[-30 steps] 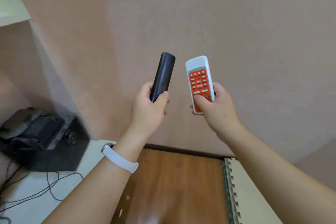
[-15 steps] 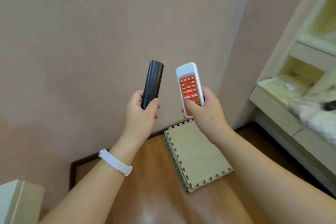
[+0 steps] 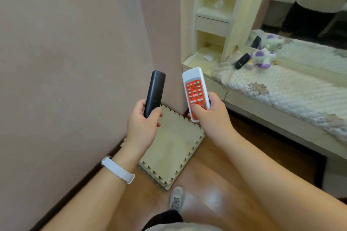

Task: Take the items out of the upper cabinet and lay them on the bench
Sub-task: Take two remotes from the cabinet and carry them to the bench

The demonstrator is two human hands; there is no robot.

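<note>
Gripping upright remotes, black in left hand (image 3: 142,124), white (image 3: 196,93) in right hand (image 3: 212,116); bench (image 3: 281,88) up-right, nearer right.

The left hand (image 3: 143,125) holds a plain black remote (image 3: 154,93); its wrist carries a white band (image 3: 118,169). The right hand (image 3: 210,116) holds a white remote (image 3: 196,93) with an orange-red keypad panel and pale buttons. The wall (image 3: 65,62) at left is dusty pink. The floor (image 3: 216,174) is reddish-brown wood. The foam mat (image 3: 174,148) is beige. The bench cover (image 3: 281,90) at right is cream, quilted, with brownish floral motifs. On it lie a black cylinder (image 3: 242,60) and a white-and-purple plush toy (image 3: 262,58). The shelving (image 3: 212,24) is pale yellow. The shoe (image 3: 176,199) is grey.
</note>
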